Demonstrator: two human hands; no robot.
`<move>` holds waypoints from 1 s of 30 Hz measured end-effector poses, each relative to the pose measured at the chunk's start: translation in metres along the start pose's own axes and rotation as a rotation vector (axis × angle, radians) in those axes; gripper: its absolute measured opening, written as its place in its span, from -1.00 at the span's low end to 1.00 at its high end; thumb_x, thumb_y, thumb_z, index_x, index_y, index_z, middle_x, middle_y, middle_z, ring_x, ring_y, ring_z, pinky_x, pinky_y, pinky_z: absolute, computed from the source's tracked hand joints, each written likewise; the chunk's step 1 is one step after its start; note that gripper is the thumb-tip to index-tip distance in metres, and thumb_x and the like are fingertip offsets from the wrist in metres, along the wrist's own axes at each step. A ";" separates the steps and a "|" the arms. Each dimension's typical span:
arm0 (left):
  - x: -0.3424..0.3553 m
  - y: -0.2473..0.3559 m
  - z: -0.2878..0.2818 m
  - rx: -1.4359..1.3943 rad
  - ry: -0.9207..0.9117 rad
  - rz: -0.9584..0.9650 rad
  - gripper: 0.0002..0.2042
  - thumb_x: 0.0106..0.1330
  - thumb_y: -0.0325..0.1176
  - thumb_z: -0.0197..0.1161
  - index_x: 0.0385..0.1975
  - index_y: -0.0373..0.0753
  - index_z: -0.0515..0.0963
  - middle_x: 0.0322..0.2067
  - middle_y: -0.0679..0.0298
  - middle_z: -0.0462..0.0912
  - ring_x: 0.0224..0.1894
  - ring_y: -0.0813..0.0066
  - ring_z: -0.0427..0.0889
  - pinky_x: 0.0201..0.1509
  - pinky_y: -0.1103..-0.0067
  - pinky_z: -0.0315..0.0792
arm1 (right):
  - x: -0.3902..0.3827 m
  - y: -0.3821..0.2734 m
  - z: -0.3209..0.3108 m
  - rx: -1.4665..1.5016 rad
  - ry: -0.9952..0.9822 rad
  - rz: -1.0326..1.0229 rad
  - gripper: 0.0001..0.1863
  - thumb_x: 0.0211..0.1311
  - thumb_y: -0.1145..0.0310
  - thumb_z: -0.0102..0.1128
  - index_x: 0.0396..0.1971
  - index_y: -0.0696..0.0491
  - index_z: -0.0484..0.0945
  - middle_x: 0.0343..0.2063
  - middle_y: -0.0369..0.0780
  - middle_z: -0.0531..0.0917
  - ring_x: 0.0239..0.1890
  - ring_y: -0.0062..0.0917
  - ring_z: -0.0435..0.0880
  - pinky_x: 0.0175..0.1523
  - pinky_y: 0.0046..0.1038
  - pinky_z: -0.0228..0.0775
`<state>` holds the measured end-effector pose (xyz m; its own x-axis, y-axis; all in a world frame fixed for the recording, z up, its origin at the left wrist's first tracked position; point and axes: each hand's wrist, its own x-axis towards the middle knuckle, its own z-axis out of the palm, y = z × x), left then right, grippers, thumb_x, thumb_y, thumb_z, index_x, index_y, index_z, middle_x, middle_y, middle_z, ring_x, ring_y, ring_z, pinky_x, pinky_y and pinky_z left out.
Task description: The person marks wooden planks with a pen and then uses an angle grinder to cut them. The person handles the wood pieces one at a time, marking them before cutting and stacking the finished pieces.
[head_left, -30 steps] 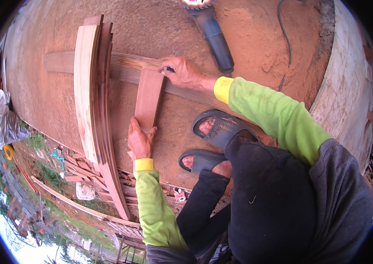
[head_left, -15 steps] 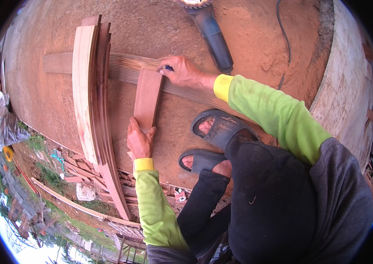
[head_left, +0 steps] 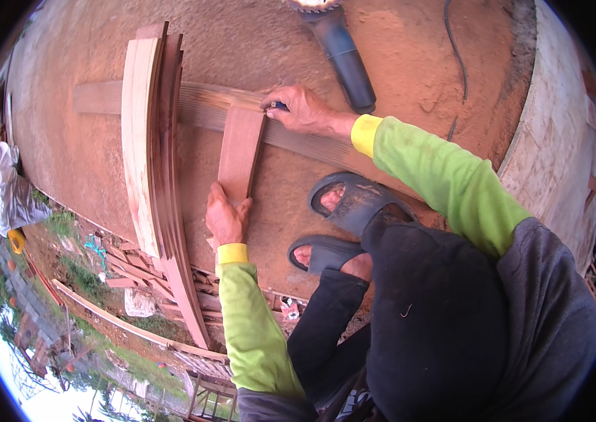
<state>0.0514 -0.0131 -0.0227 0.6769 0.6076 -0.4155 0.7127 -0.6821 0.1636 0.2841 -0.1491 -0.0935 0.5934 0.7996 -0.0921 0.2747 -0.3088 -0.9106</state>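
Note:
My left hand (head_left: 227,216) is wrapped round the near end of a short reddish-brown board (head_left: 242,151). The far end of this board rests over a long weathered plank (head_left: 298,143) lying crosswise on the ground. At the board's far right corner, my right hand (head_left: 301,111) pinches a short dark pencil (head_left: 280,106). Its fingertips touch or nearly touch the board's edge; the pencil's point is hard to make out.
A stack of long boards (head_left: 144,141) lies across the plank on the left. Beyond my right hand lies a dark angle grinder (head_left: 344,63) with a toothed blade, near a black cord (head_left: 457,53). My sandalled feet (head_left: 333,200) are close by; wood scraps (head_left: 147,271) lie lower left.
The whole view has shifted slightly, moving things a little to the right. My left hand keeps its hold on the board, and my right hand stays at the corner with the pencil.

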 end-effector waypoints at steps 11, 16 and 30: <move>0.000 0.000 0.002 0.066 -0.011 0.007 -0.37 -0.12 -0.31 0.52 -0.05 -0.34 0.33 -0.18 -0.13 0.56 -0.13 -0.15 0.59 -0.10 0.20 0.50 | 0.000 -0.002 0.004 -0.125 -0.040 -0.080 -0.74 0.15 0.33 0.29 -0.19 0.11 0.65 -0.23 -0.04 0.69 -0.14 -0.15 0.67 -0.04 -0.26 0.51; 0.001 -0.004 0.004 0.084 -0.030 0.019 -0.31 -0.12 -0.30 0.52 0.02 -0.38 0.31 -0.16 -0.14 0.55 -0.13 -0.14 0.59 -0.09 0.22 0.50 | 0.001 0.008 0.009 -0.150 0.002 -0.131 -0.75 0.13 0.34 0.25 -0.17 -0.04 0.68 -0.29 -0.10 0.70 -0.20 -0.17 0.68 -0.12 -0.20 0.52; -0.001 0.000 0.002 0.112 -0.052 0.030 -0.28 -0.10 -0.30 0.52 0.04 -0.44 0.27 -0.14 -0.15 0.53 -0.09 -0.13 0.58 -0.06 0.25 0.51 | 0.000 0.009 0.010 -0.158 0.024 -0.176 -0.78 0.10 0.40 0.24 -0.22 0.01 0.67 -0.31 -0.08 0.69 -0.20 -0.16 0.67 -0.13 -0.21 0.52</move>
<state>0.0510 -0.0143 -0.0240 0.6854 0.5663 -0.4578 0.6651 -0.7427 0.0772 0.2789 -0.1463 -0.1054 0.5433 0.8363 0.0738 0.4894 -0.2441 -0.8372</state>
